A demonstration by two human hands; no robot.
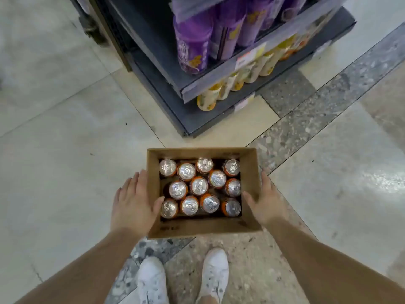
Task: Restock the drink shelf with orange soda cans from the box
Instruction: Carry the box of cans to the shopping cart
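box (203, 228) on floor at the feet, before the shelf (219, 84) | holds twelve upright orange cans (199, 186), none shelved yet | left hand (131, 205) and right hand (266, 202) flat against its side walls, thumbs over rim, fingers straight | load likely heavy, cardboard may flex; lift from underneath | cans rigid, smooth; hold by the sides

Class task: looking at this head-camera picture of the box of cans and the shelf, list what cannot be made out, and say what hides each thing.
- Labels of the orange soda cans: head view looks straight down, so only tops show.
- Bottom of the cardboard box: covered by cans.
- Left hand and right hand fingers: partly behind the box walls.
- Purple packs: tops cut off by the upper edge.
- Shelf price tags: blurred, unreadable.
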